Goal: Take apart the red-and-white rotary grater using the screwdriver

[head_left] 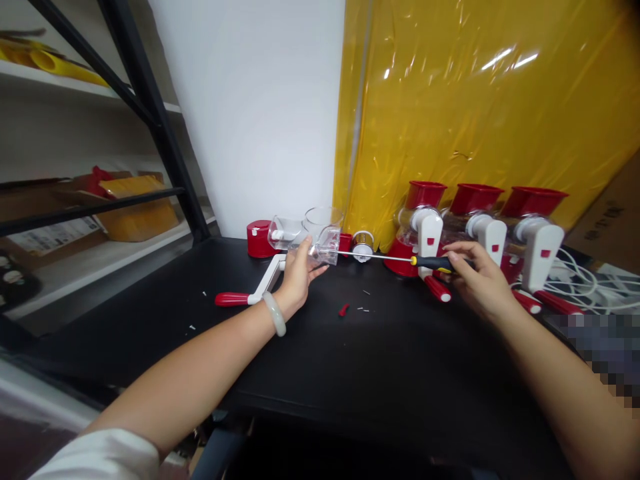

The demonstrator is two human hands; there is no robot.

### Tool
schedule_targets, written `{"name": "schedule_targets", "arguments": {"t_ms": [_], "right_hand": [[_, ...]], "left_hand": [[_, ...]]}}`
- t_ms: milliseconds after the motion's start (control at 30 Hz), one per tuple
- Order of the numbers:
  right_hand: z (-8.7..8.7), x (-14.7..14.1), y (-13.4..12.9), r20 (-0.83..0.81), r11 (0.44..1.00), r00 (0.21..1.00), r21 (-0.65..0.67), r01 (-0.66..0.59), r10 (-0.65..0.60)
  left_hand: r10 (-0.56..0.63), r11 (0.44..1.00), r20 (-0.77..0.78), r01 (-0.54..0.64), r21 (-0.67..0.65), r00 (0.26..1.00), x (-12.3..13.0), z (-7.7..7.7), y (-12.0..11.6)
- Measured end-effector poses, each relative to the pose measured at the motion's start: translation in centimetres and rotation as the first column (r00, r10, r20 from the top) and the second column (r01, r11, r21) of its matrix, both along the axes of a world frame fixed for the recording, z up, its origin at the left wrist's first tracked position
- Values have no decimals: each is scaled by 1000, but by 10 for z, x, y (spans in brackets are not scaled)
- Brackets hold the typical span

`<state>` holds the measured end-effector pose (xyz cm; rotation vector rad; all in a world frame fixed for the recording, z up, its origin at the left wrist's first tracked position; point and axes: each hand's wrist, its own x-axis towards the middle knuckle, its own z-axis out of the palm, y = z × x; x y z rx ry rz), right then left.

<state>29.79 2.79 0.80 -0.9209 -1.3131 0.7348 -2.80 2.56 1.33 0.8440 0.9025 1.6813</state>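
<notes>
My left hand [295,272] is closed around a clear plastic grater housing [316,233], held on its side above the black table. In my right hand [475,273] is a long screwdriver [385,257] with a black and yellow handle. Its thin shaft points left, and the tip meets the right end of the housing; exactly what it touches there is too small to tell. Below my left hand lies a white crank handle [267,280] with a red grip. Behind the shaft sits a drum grater [363,245], and a red base part [260,239] stands left of the housing.
Several assembled rotary graters [537,233] with red hoppers stand along the right. A small red piece [343,310] and tiny screws lie on the black tabletop [380,360]. White cables [590,287] are coiled at far right; a shelf rack [170,153] stands left.
</notes>
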Motion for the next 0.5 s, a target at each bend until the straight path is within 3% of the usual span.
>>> {"name": "schedule_targets", "arguments": {"t_ms": [233, 500], "right_hand": [[10, -7, -8, -210, 989, 970, -56, -134, 120], [12, -6, -10, -188, 984, 969, -40, -174, 163]], "left_hand": [[-17, 1000, 6, 17, 13, 1000, 1, 0, -1], [-56, 998, 81, 57, -18, 995, 7, 1, -7]]}}
